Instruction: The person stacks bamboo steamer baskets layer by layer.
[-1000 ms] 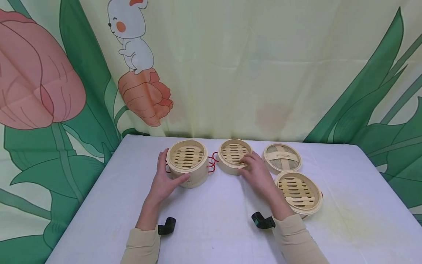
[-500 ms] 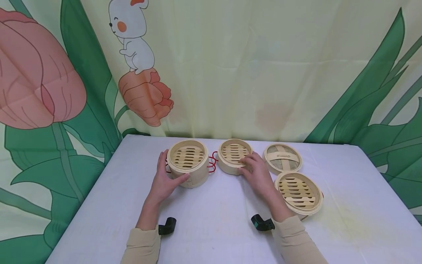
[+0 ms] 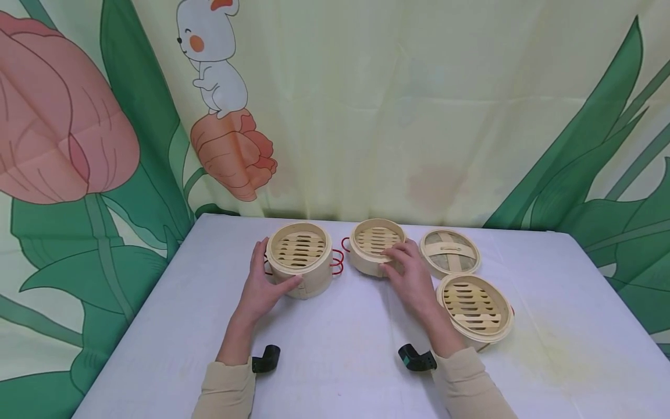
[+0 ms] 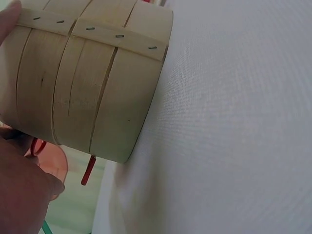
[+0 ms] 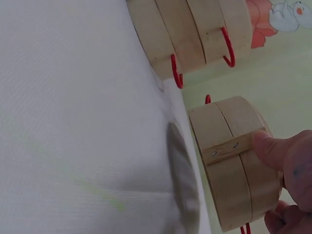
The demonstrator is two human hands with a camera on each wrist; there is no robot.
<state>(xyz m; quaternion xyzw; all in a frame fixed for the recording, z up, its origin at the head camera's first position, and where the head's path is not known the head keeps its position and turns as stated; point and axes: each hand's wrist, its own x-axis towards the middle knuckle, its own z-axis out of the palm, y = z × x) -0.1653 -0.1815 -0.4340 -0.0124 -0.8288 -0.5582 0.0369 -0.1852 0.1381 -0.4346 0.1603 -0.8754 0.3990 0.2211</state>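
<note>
My left hand (image 3: pixel 264 291) grips a stack of round bamboo steamer baskets (image 3: pixel 314 282), thumb across the front and fingers along the left side. The stack (image 4: pixel 87 83) stands on the cloth, with a stapled wooden strip down its side and red handles. To its right, my right hand (image 3: pixel 410 276) pinches a single bamboo steamer basket (image 3: pixel 366 262) by its near right side, thumb outside and fingers over the rim. In the right wrist view this basket (image 5: pixel 229 180) hangs slightly above the cloth, its shadow apart from it. Its red handle is clear of the stack's handles.
A woven bamboo lid (image 3: pixel 450 250) lies right of the right hand. In front of it stands another slatted steamer basket (image 3: pixel 473 305), close beside the right forearm. The white-covered table (image 3: pixel 340 361) ends at a printed curtain (image 3: pixel 366 116) behind.
My right hand has lifted the single steamer basket slightly and shifted it a little to the right, away from the stack. The left hand and the stack stay in place.
</note>
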